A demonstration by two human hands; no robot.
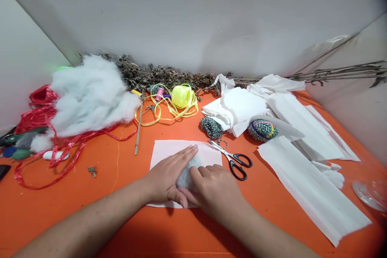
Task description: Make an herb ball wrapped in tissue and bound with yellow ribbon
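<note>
A greyish wad of fluffy fibre lies on a white square sheet in front of me; I cannot tell whether the sheet is paper or cloth. My left hand rests along the wad's left side, fingers stretched out and thumb toward me. On the other side, my right hand has its fingers curled against the wad, which it partly hides. Scissors with black handles lie just right of the sheet, their blades near its upper corner.
White stuffing is heaped at the left over red ribbon. Yellow ribbon, a pink spool and dark yarn lie behind. White sheets and a yarn ball are at right; dried stems line the wall.
</note>
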